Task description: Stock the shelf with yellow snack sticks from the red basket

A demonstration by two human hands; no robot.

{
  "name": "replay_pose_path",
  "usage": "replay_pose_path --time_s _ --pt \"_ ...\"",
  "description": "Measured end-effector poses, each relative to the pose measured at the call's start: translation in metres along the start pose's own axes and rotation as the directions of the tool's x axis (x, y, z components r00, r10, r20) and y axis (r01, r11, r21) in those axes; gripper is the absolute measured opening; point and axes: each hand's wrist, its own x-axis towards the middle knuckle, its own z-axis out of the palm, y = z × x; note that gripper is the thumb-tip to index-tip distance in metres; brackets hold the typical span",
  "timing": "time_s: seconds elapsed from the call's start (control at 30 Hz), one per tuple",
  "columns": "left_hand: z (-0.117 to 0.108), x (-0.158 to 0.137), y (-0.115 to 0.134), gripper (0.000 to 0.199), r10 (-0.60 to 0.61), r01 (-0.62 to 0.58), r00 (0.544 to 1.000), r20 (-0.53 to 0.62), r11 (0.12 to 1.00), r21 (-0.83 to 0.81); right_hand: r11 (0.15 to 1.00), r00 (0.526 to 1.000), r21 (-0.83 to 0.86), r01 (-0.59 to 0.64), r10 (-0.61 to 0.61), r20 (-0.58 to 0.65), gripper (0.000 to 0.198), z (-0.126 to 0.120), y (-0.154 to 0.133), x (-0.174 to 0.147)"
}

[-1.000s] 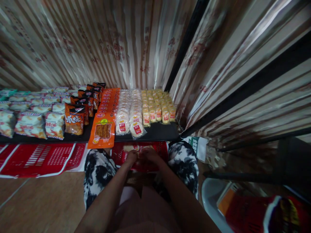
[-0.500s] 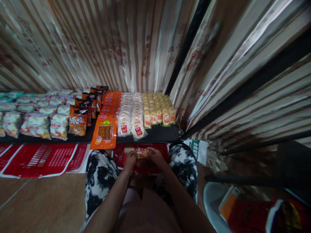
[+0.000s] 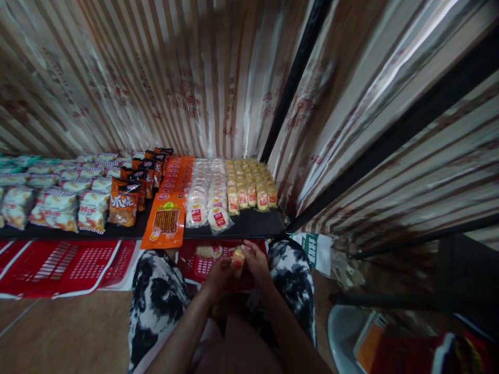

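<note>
Over a red basket (image 3: 193,275) between my knees I hold a small yellow wrapped snack packet (image 3: 237,259) with an orange-red label. My right hand (image 3: 254,258) grips its upper right side, the packet standing roughly upright. At its lower left edge, my left hand (image 3: 219,274) has its fingers curled in, seemingly touching the wrapper. Behind my left hand, pale round wrapped pieces (image 3: 208,251) lie in the basket. On the black shelf ahead, similar yellow packets (image 3: 251,195) stand in rows, beside rows of white round packs (image 3: 197,214).
Left along the shelf (image 3: 128,232) are orange stick-snack bags (image 3: 166,221), orange-black bags (image 3: 123,202) and white bags (image 3: 54,210). Another red basket (image 3: 83,270) sits below. Black poles (image 3: 294,85) and a striped curtain (image 3: 218,78) bound the back and right. A pale basin (image 3: 339,332) stands at lower right.
The yellow packet has turned from lying crosswise between both hands to roughly upright. My left hand has moved right and toward me, uncovering more of the basket. The view has shifted slightly.
</note>
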Motion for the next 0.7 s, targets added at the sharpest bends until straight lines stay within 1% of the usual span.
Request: replay_pose_path --time_s 0.1,0.17,0.23,0.33,0.4,0.47,0.57,0.63,0.7 --pt "0.004 -0.005 0.005 0.019 0.101 -0.095 0.989 0.105 0.994 -0.058 0.995 0.999 0.088 0.039 -0.037 -0.019 0.041 0.002 -0.004 -0.003" --pt "0.006 -0.009 0.009 0.020 0.139 -0.132 0.984 0.113 0.989 -0.066 0.991 0.997 0.118 0.069 -0.067 -0.024 0.035 0.003 -0.004 -0.005" --pt "0.008 -0.011 0.012 0.021 0.154 -0.150 0.986 0.069 0.987 -0.064 0.983 0.993 0.147 0.107 -0.099 -0.058 0.033 0.002 -0.004 -0.007" --pt "0.012 -0.011 0.019 0.023 0.179 -0.180 0.984 -0.018 0.982 -0.049 0.969 0.980 0.180 0.170 -0.146 -0.137 0.038 -0.001 -0.003 -0.010" --pt "0.015 -0.009 0.024 0.024 0.211 -0.214 0.976 -0.055 0.976 -0.050 0.965 0.971 0.160 0.208 -0.185 -0.150 0.040 -0.003 -0.005 -0.013" --pt "0.018 -0.006 0.030 0.024 0.239 -0.242 0.968 -0.077 0.969 -0.043 0.963 0.963 0.105 0.246 -0.231 -0.141 0.040 -0.004 -0.010 -0.017" --pt "0.021 -0.001 0.040 0.027 0.278 -0.274 0.956 -0.096 0.960 0.051 0.958 0.949 -0.019 0.288 -0.288 -0.127 0.034 -0.005 -0.020 -0.023" --pt "0.022 0.002 0.047 0.028 0.329 -0.307 0.938 -0.112 0.935 0.175 0.950 0.944 -0.083 0.302 -0.310 -0.113 0.028 -0.006 -0.027 -0.025" --pt "0.022 0.005 0.052 0.030 0.382 -0.333 0.916 -0.125 0.896 0.293 0.942 0.939 -0.112 0.315 -0.327 -0.109 0.025 -0.008 -0.033 -0.024"
